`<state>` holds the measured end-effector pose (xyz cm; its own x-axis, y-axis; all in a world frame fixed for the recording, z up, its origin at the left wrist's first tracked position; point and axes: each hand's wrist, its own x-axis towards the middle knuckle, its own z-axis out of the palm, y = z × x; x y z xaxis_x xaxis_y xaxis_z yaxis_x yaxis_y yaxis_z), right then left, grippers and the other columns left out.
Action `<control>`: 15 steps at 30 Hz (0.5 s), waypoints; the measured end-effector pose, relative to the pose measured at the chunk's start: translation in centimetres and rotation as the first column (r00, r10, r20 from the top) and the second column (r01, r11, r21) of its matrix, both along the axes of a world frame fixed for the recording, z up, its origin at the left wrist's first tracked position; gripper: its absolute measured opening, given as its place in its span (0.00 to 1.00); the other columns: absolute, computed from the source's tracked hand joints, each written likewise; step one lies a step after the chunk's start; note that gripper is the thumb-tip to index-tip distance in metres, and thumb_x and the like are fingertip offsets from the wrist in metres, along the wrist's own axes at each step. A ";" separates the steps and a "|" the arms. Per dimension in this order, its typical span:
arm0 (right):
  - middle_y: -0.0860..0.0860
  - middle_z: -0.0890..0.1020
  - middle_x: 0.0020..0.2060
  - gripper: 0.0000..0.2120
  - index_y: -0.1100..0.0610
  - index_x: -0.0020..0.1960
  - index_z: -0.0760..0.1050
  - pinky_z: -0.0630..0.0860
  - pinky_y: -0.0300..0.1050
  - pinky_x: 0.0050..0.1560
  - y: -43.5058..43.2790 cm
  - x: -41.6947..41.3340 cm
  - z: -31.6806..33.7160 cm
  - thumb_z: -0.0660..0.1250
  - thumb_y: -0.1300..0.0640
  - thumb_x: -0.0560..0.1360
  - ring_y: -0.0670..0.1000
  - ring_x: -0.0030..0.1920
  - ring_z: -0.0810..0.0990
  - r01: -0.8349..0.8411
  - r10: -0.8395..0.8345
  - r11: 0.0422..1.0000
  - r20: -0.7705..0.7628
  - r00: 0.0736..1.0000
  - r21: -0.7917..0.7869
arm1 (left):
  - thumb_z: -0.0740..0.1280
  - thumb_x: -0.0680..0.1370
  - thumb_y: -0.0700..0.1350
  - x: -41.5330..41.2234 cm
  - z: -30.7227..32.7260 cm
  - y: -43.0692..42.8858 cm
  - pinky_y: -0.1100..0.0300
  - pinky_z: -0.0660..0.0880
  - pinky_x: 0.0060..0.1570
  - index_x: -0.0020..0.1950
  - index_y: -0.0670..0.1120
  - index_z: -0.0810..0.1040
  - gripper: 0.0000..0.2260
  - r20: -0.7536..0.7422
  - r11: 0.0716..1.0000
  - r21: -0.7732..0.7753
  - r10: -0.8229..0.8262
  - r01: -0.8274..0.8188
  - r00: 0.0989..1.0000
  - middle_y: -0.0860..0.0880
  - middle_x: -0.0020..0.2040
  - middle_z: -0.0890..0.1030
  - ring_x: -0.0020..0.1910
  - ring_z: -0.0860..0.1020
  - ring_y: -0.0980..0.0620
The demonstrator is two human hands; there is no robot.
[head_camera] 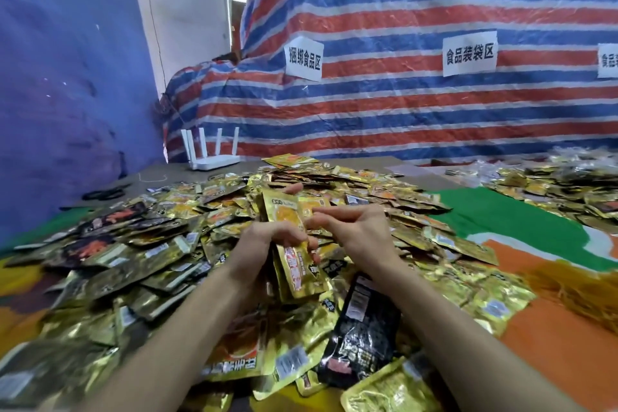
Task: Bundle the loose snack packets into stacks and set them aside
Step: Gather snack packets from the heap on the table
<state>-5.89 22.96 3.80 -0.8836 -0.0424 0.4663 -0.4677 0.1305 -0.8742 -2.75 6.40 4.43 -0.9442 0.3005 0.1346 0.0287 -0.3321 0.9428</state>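
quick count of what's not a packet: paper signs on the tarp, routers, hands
paper signs: 3, the rightmost cut off by the frame
router: 1
hands: 2, left hand gripping a packet stack, right hand beside it
total: 6

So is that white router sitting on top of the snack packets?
No, the white router stands on the bare table behind the pile of packets.
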 end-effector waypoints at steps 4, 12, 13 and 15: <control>0.48 0.88 0.44 0.05 0.53 0.47 0.87 0.81 0.37 0.45 0.0 0.4 -0.2 0.77 0.60 0.73 0.44 0.45 0.86 0.021 -0.022 1.000 -0.084 0.996 -0.011 | 0.67 0.68 0.30 0.1 -0.2 0.4 0.54 0.78 0.31 0.59 0.45 0.81 0.22 -0.084 0.991 -0.068 0.111 -0.117 0.990 0.36 0.39 0.78 0.32 0.79 0.43; 0.49 0.87 0.37 0.07 0.57 0.49 0.87 0.78 0.36 0.34 0.1 0.2 -0.3 0.78 0.58 0.72 0.40 0.34 0.83 0.069 -0.068 0.988 0.010 0.998 -0.137 | 0.64 0.71 0.27 -0.1 -0.1 0.3 0.48 0.80 0.40 0.68 0.49 0.75 0.29 -0.101 0.997 -0.062 0.040 -0.046 0.994 0.36 0.49 0.82 0.36 0.80 0.45; 0.50 0.87 0.36 0.06 0.56 0.48 0.88 0.75 0.33 0.32 0.2 0.1 -0.4 0.79 0.58 0.71 0.39 0.31 0.81 0.061 -0.055 0.986 0.041 0.998 -0.158 | 0.66 0.70 0.28 -0.1 -0.1 0.2 0.49 0.81 0.38 0.69 0.46 0.74 0.29 -0.064 0.999 -0.050 0.002 -0.005 0.998 0.37 0.47 0.81 0.36 0.79 0.45; 0.54 0.87 0.38 0.06 0.56 0.47 0.88 0.75 0.38 0.35 0.5 0.2 -0.1 0.78 0.57 0.71 0.45 0.33 0.81 -0.025 0.053 0.980 0.143 0.988 -0.198 | 0.67 0.66 0.32 -0.1 -0.3 -0.1 0.50 0.80 0.38 0.69 0.42 0.71 0.31 0.025 0.984 0.081 -0.158 0.156 0.987 0.41 0.43 0.78 0.36 0.78 0.46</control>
<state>-5.68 23.43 3.66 -0.9423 0.0007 0.3347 -0.3341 -0.0648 -0.9403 -2.89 6.30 4.15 -0.8903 0.4350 0.1345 -0.0590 -0.4031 0.9133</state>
